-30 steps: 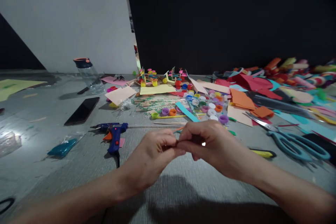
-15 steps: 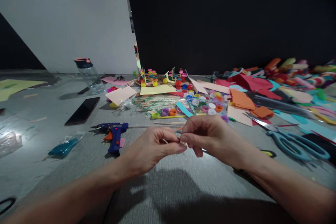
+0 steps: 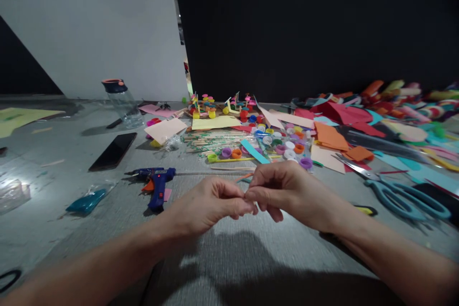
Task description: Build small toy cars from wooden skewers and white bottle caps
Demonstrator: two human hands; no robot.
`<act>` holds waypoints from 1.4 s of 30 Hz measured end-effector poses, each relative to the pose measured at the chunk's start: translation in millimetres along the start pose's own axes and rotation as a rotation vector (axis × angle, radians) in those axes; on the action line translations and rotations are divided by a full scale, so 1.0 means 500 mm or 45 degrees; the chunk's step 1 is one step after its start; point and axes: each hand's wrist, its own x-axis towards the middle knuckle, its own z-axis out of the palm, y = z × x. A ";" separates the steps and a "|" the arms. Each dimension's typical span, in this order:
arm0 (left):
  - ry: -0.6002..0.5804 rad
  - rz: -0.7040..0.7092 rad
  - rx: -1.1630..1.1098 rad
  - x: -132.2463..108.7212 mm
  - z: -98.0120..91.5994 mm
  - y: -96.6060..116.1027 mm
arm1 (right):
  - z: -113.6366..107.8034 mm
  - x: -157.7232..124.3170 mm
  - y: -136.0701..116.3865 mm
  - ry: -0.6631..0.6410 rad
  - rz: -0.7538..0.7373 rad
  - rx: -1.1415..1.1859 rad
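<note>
My left hand [image 3: 218,203] and my right hand [image 3: 283,191] meet above the middle of the grey table [image 3: 233,272], fingertips touching. Both are closed in a pinch. Whatever sits between the fingers is tiny and mostly covered by them, so its kind cannot be made out. Just beyond the fingertips lie thin wooden sticks [image 3: 229,169] and a narrow orange strip [image 3: 243,178]. A blue hot glue gun [image 3: 158,186] rests on its side left of my left hand. To the right of my right hand are blue-handled scissors [image 3: 390,193].
Colourful bottle caps [image 3: 289,146], bundled sticks in plastic [image 3: 215,141] and paper sheets [image 3: 215,122] cover the back. Small craft models [image 3: 204,107] stand behind. A phone [image 3: 113,152], a water bottle [image 3: 122,103] and a teal packet [image 3: 86,201] are on the left. A yellow-black tool [image 3: 366,210] lies beneath my right forearm.
Both hands have dipped slightly and shifted a little, still pinched together. A pale bit visible earlier between the fingertips is now more covered. The things on the table have stayed put.
</note>
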 end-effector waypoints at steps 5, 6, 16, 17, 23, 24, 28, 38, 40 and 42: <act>-0.041 -0.072 -0.035 0.001 0.001 -0.006 | 0.005 -0.001 0.003 0.035 0.023 0.005; -0.035 -0.069 -0.034 0.000 0.003 -0.006 | 0.006 -0.001 0.003 0.039 0.029 0.007; 0.036 0.098 0.038 -0.001 0.019 0.002 | 0.011 0.003 0.009 0.087 -0.036 -0.066; 0.040 0.121 0.037 -0.001 0.019 0.001 | 0.011 0.003 0.007 0.086 -0.040 -0.064; 0.173 0.294 0.089 0.000 0.020 -0.005 | -0.031 -0.028 -0.041 0.169 -0.137 -0.341; 0.209 0.329 0.105 -0.001 0.020 -0.005 | -0.049 -0.040 -0.044 0.233 -0.143 -0.487; 0.314 0.478 0.104 -0.006 0.024 -0.002 | -0.132 -0.115 0.007 0.279 -0.066 -1.254; 0.387 0.693 0.130 -0.013 0.034 0.007 | -0.186 -0.278 0.182 0.242 -0.165 -1.703; 0.392 0.706 0.165 -0.014 0.033 0.006 | -0.177 -0.272 0.184 0.246 -0.135 -1.676; 0.404 0.727 0.203 -0.015 0.031 0.004 | -0.171 -0.267 0.185 0.229 -0.116 -1.676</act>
